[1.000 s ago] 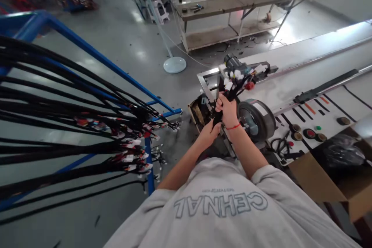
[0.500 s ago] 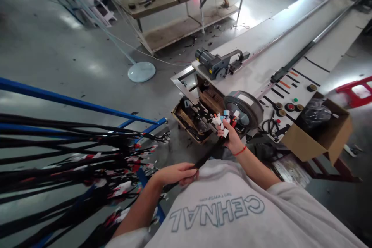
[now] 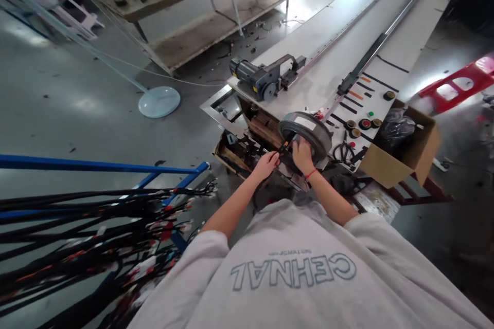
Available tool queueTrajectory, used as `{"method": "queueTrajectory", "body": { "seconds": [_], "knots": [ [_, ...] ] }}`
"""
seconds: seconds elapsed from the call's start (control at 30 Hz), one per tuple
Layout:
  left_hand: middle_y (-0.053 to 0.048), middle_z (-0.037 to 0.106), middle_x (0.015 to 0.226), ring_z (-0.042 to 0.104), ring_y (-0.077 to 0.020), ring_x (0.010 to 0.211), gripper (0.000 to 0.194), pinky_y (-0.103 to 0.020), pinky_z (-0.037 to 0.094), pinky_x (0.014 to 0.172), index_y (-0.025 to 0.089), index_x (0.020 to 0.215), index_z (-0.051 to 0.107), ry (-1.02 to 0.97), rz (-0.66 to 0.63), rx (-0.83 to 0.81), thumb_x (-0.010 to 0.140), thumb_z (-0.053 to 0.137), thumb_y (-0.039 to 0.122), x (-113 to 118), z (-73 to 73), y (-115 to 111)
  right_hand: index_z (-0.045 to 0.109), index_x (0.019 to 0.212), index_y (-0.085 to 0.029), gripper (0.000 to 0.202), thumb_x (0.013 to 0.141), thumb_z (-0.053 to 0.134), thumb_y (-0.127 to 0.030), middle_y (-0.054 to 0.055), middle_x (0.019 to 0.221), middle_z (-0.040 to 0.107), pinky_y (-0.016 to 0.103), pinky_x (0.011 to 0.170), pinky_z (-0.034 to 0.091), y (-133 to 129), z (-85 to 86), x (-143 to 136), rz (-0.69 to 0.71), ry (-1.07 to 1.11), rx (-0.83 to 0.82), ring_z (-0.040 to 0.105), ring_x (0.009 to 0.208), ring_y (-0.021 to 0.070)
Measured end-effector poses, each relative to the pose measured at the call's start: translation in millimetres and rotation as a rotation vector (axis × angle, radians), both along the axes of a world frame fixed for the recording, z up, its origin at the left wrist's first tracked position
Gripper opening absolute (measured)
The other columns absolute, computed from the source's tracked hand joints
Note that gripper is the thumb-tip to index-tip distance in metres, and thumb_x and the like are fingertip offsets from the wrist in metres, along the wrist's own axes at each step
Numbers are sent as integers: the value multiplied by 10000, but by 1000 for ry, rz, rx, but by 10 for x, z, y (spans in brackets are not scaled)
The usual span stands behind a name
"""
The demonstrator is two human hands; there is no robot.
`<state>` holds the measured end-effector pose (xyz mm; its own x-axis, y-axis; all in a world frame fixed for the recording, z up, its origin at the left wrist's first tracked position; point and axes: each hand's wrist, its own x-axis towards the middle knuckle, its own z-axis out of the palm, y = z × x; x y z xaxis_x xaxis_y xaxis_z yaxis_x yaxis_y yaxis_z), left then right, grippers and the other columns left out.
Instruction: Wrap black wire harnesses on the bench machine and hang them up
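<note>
My left hand (image 3: 267,164) is closed around a black-wrapped wire harness (image 3: 284,145), just in front of a dark round ring-shaped machine head (image 3: 324,136) with a pale label. The harness runs from this hand into the ring's opening, and orange strands show along it. My right hand (image 3: 302,155), with a red string at the wrist, reaches into the ring beside the harness. Its fingers are curled and partly hidden, so what they hold cannot be made out. Small pale and red connectors (image 3: 318,114) show just behind the ring's upper edge.
A motor unit (image 3: 254,78) sits on the long white table (image 3: 328,25). Tape rolls, scissors (image 3: 343,151) and black strips lie at its right. A cardboard box (image 3: 419,151) stands beyond. Black harnesses hang from a blue rack (image 3: 96,163) at left. A fan base (image 3: 159,102) stands on the floor.
Both hands have moved forward to the ring, bringing the harness end into its opening. The bunch of white connectors in my right hand is no longer visible there. The view has shifted right.
</note>
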<state>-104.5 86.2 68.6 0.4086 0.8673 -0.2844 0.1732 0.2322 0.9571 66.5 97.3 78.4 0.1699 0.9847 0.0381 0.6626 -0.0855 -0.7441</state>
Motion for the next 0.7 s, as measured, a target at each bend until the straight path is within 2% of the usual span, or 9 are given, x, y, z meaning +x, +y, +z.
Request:
{"method": "queueTrajectory", "body": {
  "seconds": [0.07, 0.17, 0.3, 0.47, 0.57, 0.63, 0.7],
  "knots": [
    [32, 468, 603, 375, -67, 500, 369, -202, 291, 469, 131, 807, 585, 37, -11, 94, 874, 482, 479, 68, -29, 177, 583, 1106, -83, 325, 842, 530, -265, 243, 1265, 523, 479, 1017, 354, -167, -31, 0, -12, -200, -36, 472, 1209, 338],
    [28, 476, 610, 382, -68, 510, 366, -201, 305, 480, 131, 792, 587, 53, -28, 122, 880, 470, 466, 72, -59, 299, 622, 977, -91, 235, 804, 603, -249, 217, 1153, 570, 449, 1001, 365, -193, -60, 13, 5, -300, -141, 504, 1133, 314],
    [31, 486, 615, 360, -64, 492, 383, -195, 298, 463, 127, 901, 607, 7, -57, 52, 872, 477, 486, 28, -79, 274, 617, 787, -143, 74, 811, 605, -213, 138, 1049, 601, 366, 961, 397, -89, -59, 75, 86, -231, -203, 538, 1043, 236],
    [19, 530, 630, 412, -77, 508, 381, -200, 372, 493, 131, 969, 610, -5, -68, 1, 857, 513, 482, 16, -99, 226, 609, 927, -141, 150, 799, 640, -213, 112, 1070, 589, 334, 897, 426, -88, -33, 176, 129, -192, -205, 563, 981, 205],
    [-15, 597, 679, 505, -107, 562, 302, -221, 427, 536, 137, 921, 603, 6, -53, -62, 846, 540, 423, 42, -130, 233, 603, 801, -158, 46, 786, 639, -184, 72, 957, 603, 331, 888, 426, -46, -3, 230, 178, -157, -263, 572, 912, 186],
    [-17, 600, 680, 525, -118, 574, 253, -228, 425, 542, 138, 905, 598, 55, -31, -72, 844, 543, 378, 65, -149, 237, 577, 727, -172, 70, 780, 622, -167, 65, 961, 605, 334, 903, 421, -19, 33, 245, 191, -105, -243, 573, 926, 183],
    [2, 566, 643, 507, -119, 563, 234, -230, 400, 545, 138, 912, 605, 133, -9, 5, 857, 526, 351, 83, -157, 233, 555, 714, -182, 91, 797, 593, -176, 78, 1034, 607, 335, 927, 411, -22, 79, 235, 206, -45, -152, 567, 990, 190]
  ]
}}
